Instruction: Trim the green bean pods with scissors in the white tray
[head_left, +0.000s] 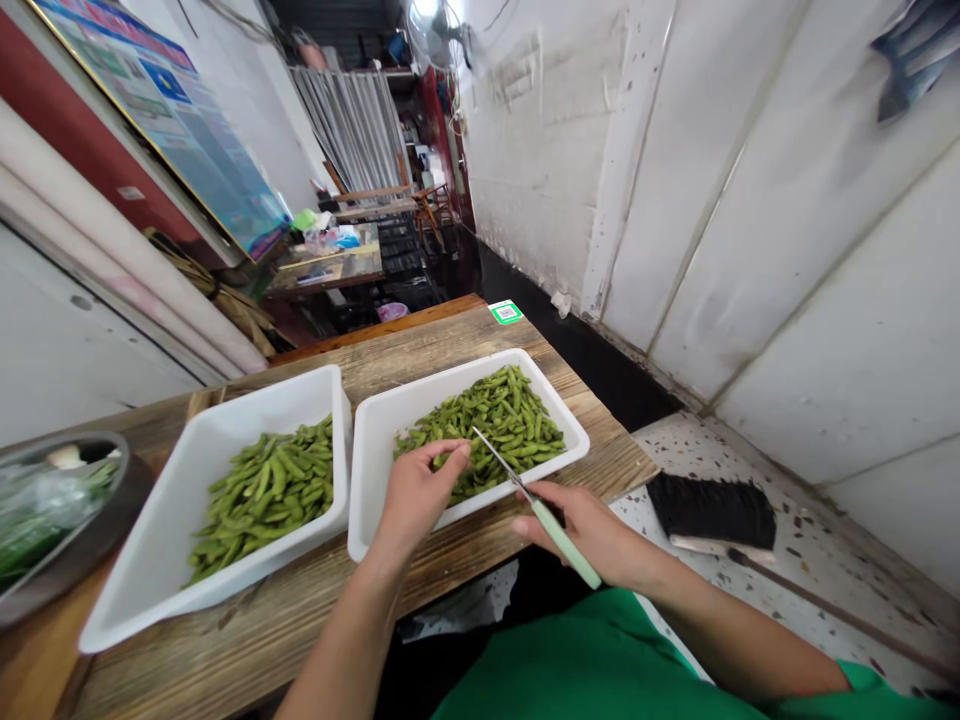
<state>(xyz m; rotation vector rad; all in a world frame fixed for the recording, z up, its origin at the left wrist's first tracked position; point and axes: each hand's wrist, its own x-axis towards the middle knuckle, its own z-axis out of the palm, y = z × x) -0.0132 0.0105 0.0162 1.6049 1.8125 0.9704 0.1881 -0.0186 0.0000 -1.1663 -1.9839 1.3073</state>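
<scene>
My left hand (426, 478) is over the near side of the right white tray (361, 430), thumb and forefinger pinched together. Whatever may lie between those fingertips is too small to make out. In my right hand (577, 525) are scissors (559, 540) with pale green handles, their blades angled up and left over green soybean pods (487, 410) heaped in that tray. The blade tips sit just right of my left fingertips, apart from them. Beside it on the left, a second white tray (225, 425) holds another heap of green pods (277, 475).
Both trays stand on a wooden table (592, 420), with a QR-code card (505, 312) at its far corner. A metal basin (124, 490) with greens and a plastic bag is at far left. A black-bristled brush head (709, 510) lies on the floor to the right.
</scene>
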